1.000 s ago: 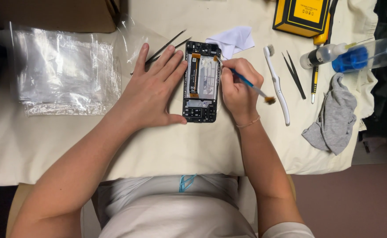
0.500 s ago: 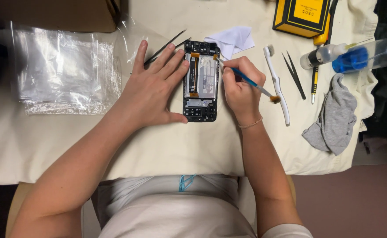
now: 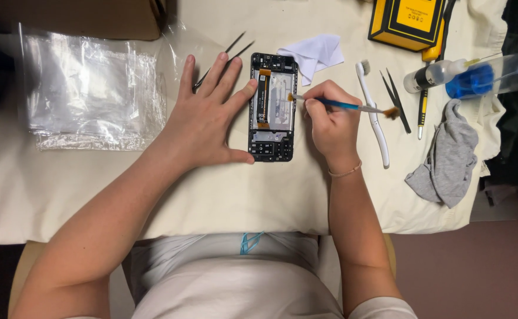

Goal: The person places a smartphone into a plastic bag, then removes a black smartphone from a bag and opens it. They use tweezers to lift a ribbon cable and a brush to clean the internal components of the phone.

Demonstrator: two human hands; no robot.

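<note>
Since the earlier frames the right hand (image 3: 330,127) has swung its small brush (image 3: 341,105) round: the bristle tip that sat off the phone's right edge now rests on the opened phone (image 3: 272,106), near the upper right of its exposed inside, and the blue handle runs out to the right. Little else has shifted; the left hand (image 3: 209,121) stays flat on the cream cloth (image 3: 223,201), and the phone lies where it was.

From the head view, the right hand's fingers are closed round the brush handle, pinching it like a pen. The left hand grips nothing: its fingers are spread, index fingertip and thumb tip touching the phone's left edge. The phone lies back-off and lengthwise between the two hands, near the middle of the cloth, an orange flex strip showing on its inside.

Black tweezers (image 3: 223,59) lie partly under the left fingers. A white wipe (image 3: 315,54) sits just above the phone's top right corner. Right of the brush lie a white toothbrush (image 3: 372,112), a second pair of tweezers (image 3: 395,97), a yellow-and-black box (image 3: 409,23), a clear bottle with blue liquid (image 3: 483,77) and a grey rag (image 3: 448,156). Clear plastic bags (image 3: 88,94) lie well to the left.
</note>
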